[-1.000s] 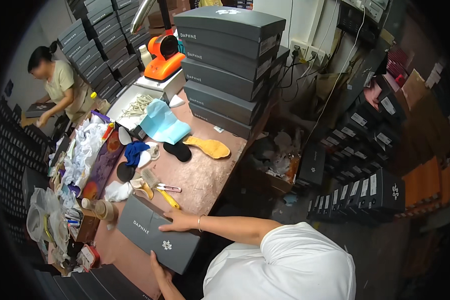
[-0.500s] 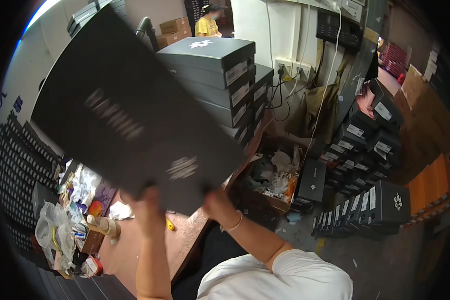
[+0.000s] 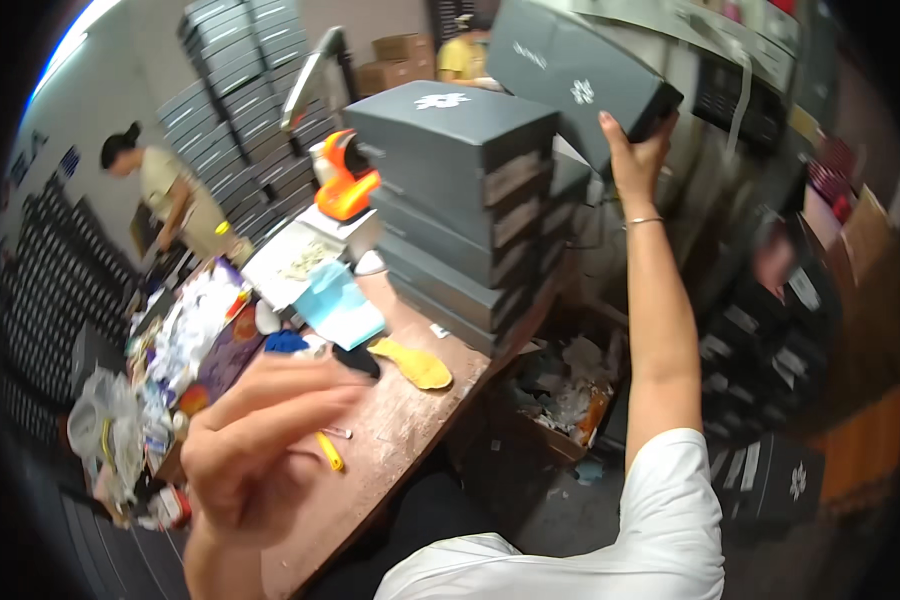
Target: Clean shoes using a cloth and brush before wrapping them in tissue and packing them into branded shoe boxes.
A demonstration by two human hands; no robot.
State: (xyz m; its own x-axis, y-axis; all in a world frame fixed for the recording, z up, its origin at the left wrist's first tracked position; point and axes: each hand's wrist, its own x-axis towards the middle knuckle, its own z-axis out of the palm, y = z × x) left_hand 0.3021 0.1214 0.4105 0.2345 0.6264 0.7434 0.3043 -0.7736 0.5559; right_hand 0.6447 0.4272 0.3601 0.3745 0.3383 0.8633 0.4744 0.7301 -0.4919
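Observation:
My right hand (image 3: pixel 638 165) is raised at the upper right and grips the near end of a dark grey shoe box (image 3: pixel 560 75). The box has a white flower-like mark and tilts over the back of the stack. A stack of similar shoe boxes (image 3: pixel 420 150) stands on the workbench, left of the held box. Over the near left of the bench, my left hand (image 3: pixel 265 425) is blurred, its fingers loosely bent and nothing visible in them. Something black covers a fingertip. Close by lie a yellow insole-shaped piece (image 3: pixel 415 364) and a yellow-handled tool (image 3: pixel 330 452).
An orange tape dispenser (image 3: pixel 344 180) sits left of the stack, near a light blue sheet (image 3: pixel 338 305). Clutter and plastic bags (image 3: pixel 110 430) cover the bench's left side. A carton of scraps (image 3: pixel 570 390) is on the floor. One person (image 3: pixel 170 195) stands at the left; another sits behind.
The large dark box has gone from in front of me, baring the bench. My right hand has risen to the upper right with a shoe box; my left hand has come away, lower left.

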